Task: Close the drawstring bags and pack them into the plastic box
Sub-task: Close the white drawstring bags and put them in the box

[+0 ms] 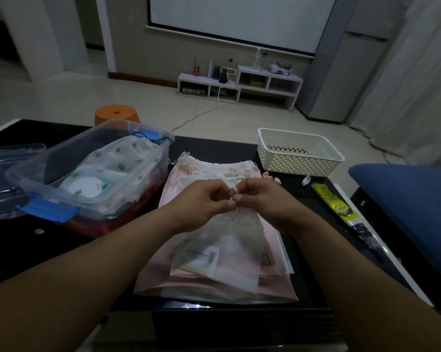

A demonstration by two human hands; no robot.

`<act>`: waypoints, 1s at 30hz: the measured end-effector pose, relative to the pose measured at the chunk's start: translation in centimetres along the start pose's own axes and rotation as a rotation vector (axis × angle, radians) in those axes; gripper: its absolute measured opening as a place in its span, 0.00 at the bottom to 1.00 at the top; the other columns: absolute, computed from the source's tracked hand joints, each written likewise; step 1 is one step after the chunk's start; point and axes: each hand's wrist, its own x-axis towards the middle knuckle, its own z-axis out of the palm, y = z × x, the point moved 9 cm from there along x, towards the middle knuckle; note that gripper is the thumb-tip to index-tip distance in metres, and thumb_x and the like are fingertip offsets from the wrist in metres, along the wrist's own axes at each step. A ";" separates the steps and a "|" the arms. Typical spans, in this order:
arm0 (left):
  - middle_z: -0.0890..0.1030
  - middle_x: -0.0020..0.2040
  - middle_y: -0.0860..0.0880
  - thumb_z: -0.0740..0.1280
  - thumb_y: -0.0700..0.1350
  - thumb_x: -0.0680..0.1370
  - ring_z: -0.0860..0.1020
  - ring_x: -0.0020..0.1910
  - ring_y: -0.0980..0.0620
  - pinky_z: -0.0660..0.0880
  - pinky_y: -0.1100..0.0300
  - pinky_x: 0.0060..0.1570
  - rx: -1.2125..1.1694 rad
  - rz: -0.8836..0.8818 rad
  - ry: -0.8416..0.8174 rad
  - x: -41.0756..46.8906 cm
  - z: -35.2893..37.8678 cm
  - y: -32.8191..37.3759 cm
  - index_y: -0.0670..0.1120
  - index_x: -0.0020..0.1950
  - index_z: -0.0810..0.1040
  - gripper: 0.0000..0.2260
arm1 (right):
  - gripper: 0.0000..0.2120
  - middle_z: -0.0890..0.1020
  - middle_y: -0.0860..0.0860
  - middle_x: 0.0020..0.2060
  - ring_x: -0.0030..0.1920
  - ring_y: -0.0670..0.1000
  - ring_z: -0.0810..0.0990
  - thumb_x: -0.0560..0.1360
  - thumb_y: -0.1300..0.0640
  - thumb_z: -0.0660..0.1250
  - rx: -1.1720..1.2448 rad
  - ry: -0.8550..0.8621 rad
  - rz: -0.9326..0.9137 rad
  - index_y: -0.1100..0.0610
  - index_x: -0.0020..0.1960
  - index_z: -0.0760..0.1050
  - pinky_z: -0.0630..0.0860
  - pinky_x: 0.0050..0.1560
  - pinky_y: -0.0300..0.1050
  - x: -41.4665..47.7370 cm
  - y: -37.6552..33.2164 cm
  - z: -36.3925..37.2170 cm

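A translucent white drawstring bag (229, 252) with small packets inside lies on a stack of pink bags (272, 283) in the middle of the black table. My left hand (201, 199) and my right hand (262, 196) meet above its gathered mouth, and both pinch its white cord (234, 193). At the left stands the clear plastic box (62, 153) with blue latches, and in it lies a white bag with green prints (112, 168).
A white perforated basket (300, 153) stands at the back right of the table. A yellow-green packet (333, 201) lies along the right edge, beside a blue seat (412, 199). The box's clear lid (8, 158) is at far left. An orange stool (116, 114) stands behind the table.
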 end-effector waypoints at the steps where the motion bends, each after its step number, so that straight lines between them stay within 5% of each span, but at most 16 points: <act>1: 0.86 0.47 0.47 0.75 0.44 0.78 0.84 0.50 0.47 0.81 0.47 0.56 -0.010 -0.019 0.008 0.1 0.0 -0.3 0.46 0.51 0.84 0.04 | 0.04 0.87 0.60 0.47 0.50 0.58 0.86 0.79 0.64 0.72 -0.020 0.009 -0.008 0.56 0.48 0.84 0.81 0.60 0.62 -0.1 -0.1 -0.1; 9: 0.83 0.43 0.41 0.73 0.46 0.80 0.75 0.37 0.55 0.74 0.56 0.40 0.054 -0.067 0.029 0.1 -0.1 -1.0 0.40 0.44 0.80 0.10 | 0.04 0.88 0.48 0.45 0.48 0.47 0.86 0.79 0.60 0.73 -0.308 0.101 -0.088 0.52 0.50 0.85 0.83 0.54 0.49 -0.2 -1.1 0.0; 14: 0.80 0.37 0.48 0.72 0.44 0.77 0.75 0.35 0.53 0.74 0.52 0.40 0.096 -0.056 0.116 0.2 -0.1 -1.3 0.44 0.40 0.76 0.09 | 0.05 0.85 0.45 0.42 0.45 0.44 0.83 0.79 0.59 0.73 -0.409 0.147 -0.152 0.49 0.49 0.83 0.76 0.47 0.40 -0.4 -2.1 0.7; 20: 0.81 0.35 0.51 0.71 0.42 0.77 0.75 0.33 0.58 0.71 0.60 0.37 0.075 -0.040 0.166 0.1 0.3 -1.3 0.48 0.40 0.81 0.06 | 0.09 0.83 0.42 0.42 0.44 0.39 0.80 0.80 0.59 0.71 -0.448 0.192 -0.221 0.44 0.49 0.80 0.72 0.43 0.31 -0.9 -2.9 1.4; 23: 0.80 0.36 0.53 0.70 0.43 0.80 0.74 0.33 0.62 0.70 0.64 0.37 0.036 -0.041 0.129 0.1 0.0 -1.1 0.52 0.40 0.81 0.09 | 0.07 0.84 0.44 0.42 0.44 0.40 0.81 0.80 0.60 0.71 -0.453 0.220 -0.234 0.47 0.48 0.81 0.76 0.43 0.34 -1.0 -3.1 1.3; 27: 0.82 0.40 0.43 0.71 0.48 0.81 0.75 0.37 0.55 0.74 0.56 0.41 -0.051 -0.061 -0.012 0.3 0.0 -1.6 0.44 0.49 0.84 0.08 | 0.05 0.84 0.46 0.40 0.42 0.43 0.81 0.79 0.60 0.72 -0.435 0.218 -0.240 0.51 0.48 0.82 0.76 0.41 0.36 -1.2 -3.4 0.7; 30: 0.78 0.35 0.50 0.72 0.50 0.80 0.73 0.35 0.55 0.73 0.56 0.39 -0.084 -0.068 -0.069 0.1 -0.1 -1.6 0.44 0.48 0.82 0.10 | 0.05 0.85 0.49 0.41 0.43 0.44 0.83 0.80 0.60 0.72 -0.304 0.162 -0.166 0.51 0.47 0.83 0.78 0.43 0.37 -1.0 -2.7 0.6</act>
